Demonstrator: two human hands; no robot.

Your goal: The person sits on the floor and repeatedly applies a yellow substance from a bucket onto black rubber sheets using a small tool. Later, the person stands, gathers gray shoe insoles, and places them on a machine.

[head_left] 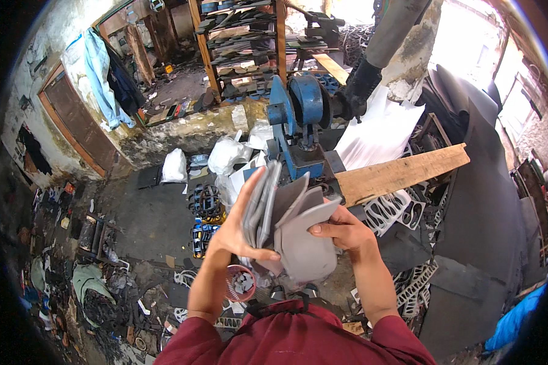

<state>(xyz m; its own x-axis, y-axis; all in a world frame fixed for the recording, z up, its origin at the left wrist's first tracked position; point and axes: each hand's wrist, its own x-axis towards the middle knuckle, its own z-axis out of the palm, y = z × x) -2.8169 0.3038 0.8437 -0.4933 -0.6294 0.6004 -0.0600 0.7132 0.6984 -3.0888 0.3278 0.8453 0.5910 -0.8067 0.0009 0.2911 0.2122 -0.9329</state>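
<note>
Grey, flat, round-cornered sheets (pixel 310 240): one fanned sheaf, between both hands.
Your left hand (pixel 240 233): grip full, wrapped round the upright bundle; your right hand (pixel 346 231): grip narrow, pinching the looser sheets' right edge. Location: raised before the blue metal machine (pixel 309 103). Handling: left firm, right light, lest sheets bend or slip.

From the person's head, a wide, round camera eye is looking down and ahead. It is seeing the left hand (pixel 232 235) and the right hand (pixel 352 234) up close near the middle, the red shirt (pixel 295 339) at six o'clock, and the shelf (pixel 281 45) farther off near twelve o'clock.
</note>
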